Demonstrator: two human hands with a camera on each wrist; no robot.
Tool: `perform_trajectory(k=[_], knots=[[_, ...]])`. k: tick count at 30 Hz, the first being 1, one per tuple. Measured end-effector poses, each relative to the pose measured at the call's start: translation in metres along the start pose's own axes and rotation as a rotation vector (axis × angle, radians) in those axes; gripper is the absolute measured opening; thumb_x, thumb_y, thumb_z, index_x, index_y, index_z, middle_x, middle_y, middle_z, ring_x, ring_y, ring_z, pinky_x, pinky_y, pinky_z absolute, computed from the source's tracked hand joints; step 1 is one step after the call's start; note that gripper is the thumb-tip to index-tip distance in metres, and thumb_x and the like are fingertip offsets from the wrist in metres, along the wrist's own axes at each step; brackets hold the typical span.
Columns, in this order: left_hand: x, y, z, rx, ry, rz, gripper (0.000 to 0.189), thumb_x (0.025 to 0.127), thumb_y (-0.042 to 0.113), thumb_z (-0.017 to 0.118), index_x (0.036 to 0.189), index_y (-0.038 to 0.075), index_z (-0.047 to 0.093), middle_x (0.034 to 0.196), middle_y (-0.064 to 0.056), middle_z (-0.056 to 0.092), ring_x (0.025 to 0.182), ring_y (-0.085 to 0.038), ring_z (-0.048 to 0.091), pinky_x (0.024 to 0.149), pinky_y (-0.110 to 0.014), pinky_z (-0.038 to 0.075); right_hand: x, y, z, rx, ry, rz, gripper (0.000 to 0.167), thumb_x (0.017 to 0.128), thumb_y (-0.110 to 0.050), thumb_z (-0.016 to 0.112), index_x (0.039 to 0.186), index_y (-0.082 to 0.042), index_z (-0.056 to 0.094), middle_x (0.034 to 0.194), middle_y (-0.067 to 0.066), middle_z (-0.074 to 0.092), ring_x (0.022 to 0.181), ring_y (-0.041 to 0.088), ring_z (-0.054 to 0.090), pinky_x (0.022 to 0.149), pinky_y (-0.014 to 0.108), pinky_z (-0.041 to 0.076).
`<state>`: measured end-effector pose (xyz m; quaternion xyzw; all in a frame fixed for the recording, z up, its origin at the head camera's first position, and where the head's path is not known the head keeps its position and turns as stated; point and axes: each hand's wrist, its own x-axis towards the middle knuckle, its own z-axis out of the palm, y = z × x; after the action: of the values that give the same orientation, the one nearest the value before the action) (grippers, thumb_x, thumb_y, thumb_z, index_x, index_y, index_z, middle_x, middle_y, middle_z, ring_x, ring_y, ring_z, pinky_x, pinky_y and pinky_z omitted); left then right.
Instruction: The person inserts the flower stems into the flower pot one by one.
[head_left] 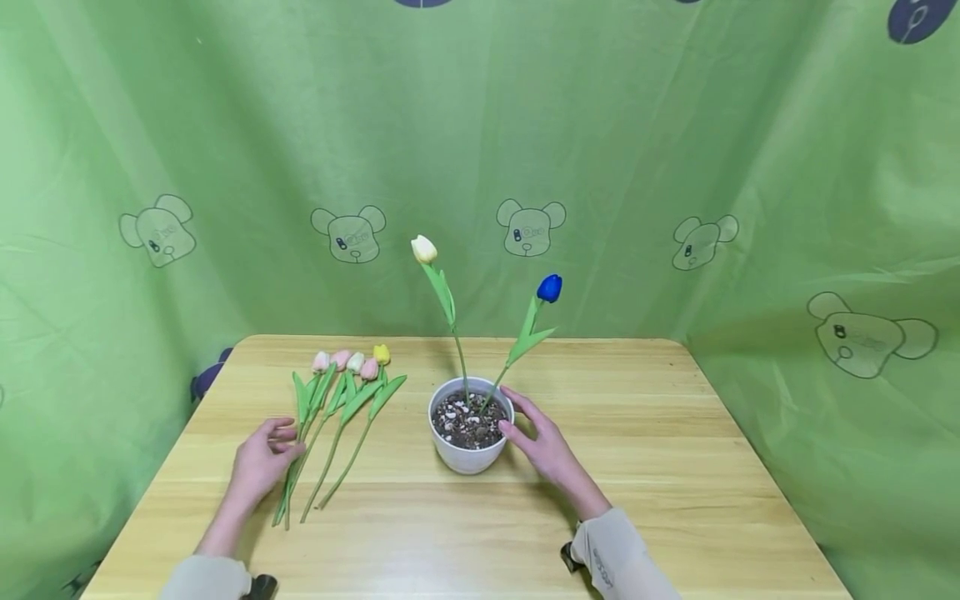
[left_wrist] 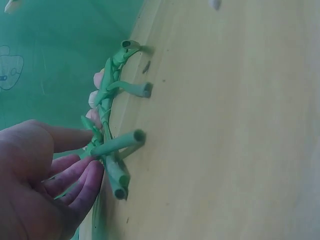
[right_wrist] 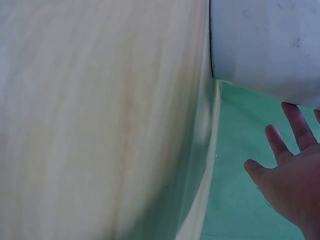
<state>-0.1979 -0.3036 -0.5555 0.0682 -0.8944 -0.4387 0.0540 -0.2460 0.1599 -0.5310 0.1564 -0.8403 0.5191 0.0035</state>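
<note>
My left hand (head_left: 262, 462) is at the stems of the leftmost tulips, with thumb and fingertips apart beside them. In the left wrist view, the cut end of a green stem (left_wrist: 120, 143) points past the fingertips. Several tulips (head_left: 341, 425) with pink, white and yellow heads lie side by side on the table. My right hand (head_left: 546, 450) rests against the right side of a white flowerpot (head_left: 468, 461), its fingers spread and not wrapped round it. A white tulip (head_left: 424, 249) and a blue tulip (head_left: 550, 288) stand in its soil (head_left: 465, 427), leaning apart.
The wooden table (head_left: 637, 433) carries the pot near its middle and the loose tulips at its left. Behind and at both sides hangs a green curtain (head_left: 630, 125) with bear-head prints.
</note>
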Motion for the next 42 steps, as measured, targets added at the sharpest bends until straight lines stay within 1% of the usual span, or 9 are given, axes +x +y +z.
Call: perform_trajectory(k=[9,12,17,20,24,27,32,39,42], knots=[[0.001,0.005,0.001,0.011,0.011,-0.038,0.055,0.09,0.003,0.075,0.14,-0.007,0.054,0.126,-0.031,0.067,0.103,-0.04,0.072,0.086,-0.046,0.064,0.0,0.0,0.0,0.002,-0.001,-0.011,0.06,0.1,-0.033,0.068,0.156,-0.033,0.045,0.154,0.008,0.055,0.147,0.038,0.044,0.122,0.074,0.02],[0.001,0.006,-0.001,0.001,0.018,-0.05,0.053,0.09,0.003,0.074,0.139,-0.006,0.055,0.126,-0.03,0.068,0.105,-0.043,0.072,0.09,-0.05,0.063,0.0,0.001,0.0,0.005,-0.001,-0.018,0.06,0.101,-0.033,0.068,0.156,-0.033,0.045,0.153,0.009,0.055,0.147,0.038,0.044,0.122,0.074,0.02],[-0.001,0.006,-0.006,0.035,0.028,-0.078,0.049,0.091,0.008,0.074,0.137,-0.003,0.058,0.121,-0.025,0.072,0.111,-0.046,0.068,0.099,-0.061,0.053,0.001,0.0,0.001,0.003,0.002,-0.022,0.06,0.101,-0.033,0.068,0.156,-0.033,0.045,0.152,0.009,0.056,0.146,0.038,0.045,0.122,0.073,0.021],[-0.003,0.006,-0.009,0.056,0.019,-0.095,0.046,0.092,0.012,0.074,0.133,-0.003,0.061,0.114,-0.022,0.075,0.103,-0.041,0.07,0.093,-0.056,0.054,0.001,0.0,0.001,0.003,0.001,-0.022,0.06,0.101,-0.033,0.068,0.156,-0.032,0.045,0.153,0.009,0.056,0.146,0.038,0.045,0.122,0.073,0.021],[-0.003,0.006,-0.011,0.044,-0.012,-0.114,0.04,0.093,0.012,0.073,0.128,-0.006,0.065,0.1,-0.017,0.075,0.083,-0.023,0.071,0.073,-0.033,0.058,0.001,0.001,0.001,-0.003,0.002,-0.025,0.06,0.101,-0.034,0.068,0.156,-0.033,0.045,0.153,0.009,0.056,0.146,0.039,0.045,0.122,0.074,0.021],[-0.003,0.006,-0.011,-0.004,-0.035,-0.134,0.038,0.094,0.009,0.072,0.127,-0.009,0.064,0.094,-0.012,0.071,0.074,-0.015,0.068,0.059,-0.023,0.056,0.001,0.003,0.001,-0.006,0.007,-0.025,0.06,0.101,-0.035,0.068,0.156,-0.033,0.045,0.152,0.009,0.056,0.147,0.04,0.044,0.121,0.075,0.021],[-0.004,0.006,-0.01,-0.053,-0.028,-0.146,0.037,0.094,0.005,0.07,0.127,-0.011,0.063,0.094,-0.012,0.068,0.071,-0.015,0.068,0.054,-0.023,0.057,0.0,0.005,0.001,0.007,0.008,-0.021,0.06,0.101,-0.035,0.067,0.156,-0.034,0.045,0.152,0.009,0.056,0.148,0.04,0.042,0.121,0.076,0.019],[-0.005,0.01,-0.014,-0.089,0.028,-0.107,0.038,0.097,0.005,0.066,0.132,-0.008,0.061,0.112,-0.021,0.066,0.068,-0.015,0.067,0.049,-0.023,0.052,0.0,0.006,0.001,0.013,0.008,-0.019,0.06,0.101,-0.036,0.068,0.156,-0.035,0.045,0.154,0.007,0.055,0.149,0.04,0.041,0.121,0.076,0.018],[-0.004,0.016,-0.016,-0.108,0.052,-0.081,0.037,0.099,0.006,0.066,0.134,-0.005,0.061,0.117,-0.023,0.066,0.068,-0.014,0.067,0.049,-0.024,0.054,0.001,0.006,0.001,0.012,0.011,-0.019,0.06,0.101,-0.037,0.068,0.156,-0.036,0.045,0.153,0.007,0.055,0.149,0.04,0.041,0.121,0.075,0.019]])
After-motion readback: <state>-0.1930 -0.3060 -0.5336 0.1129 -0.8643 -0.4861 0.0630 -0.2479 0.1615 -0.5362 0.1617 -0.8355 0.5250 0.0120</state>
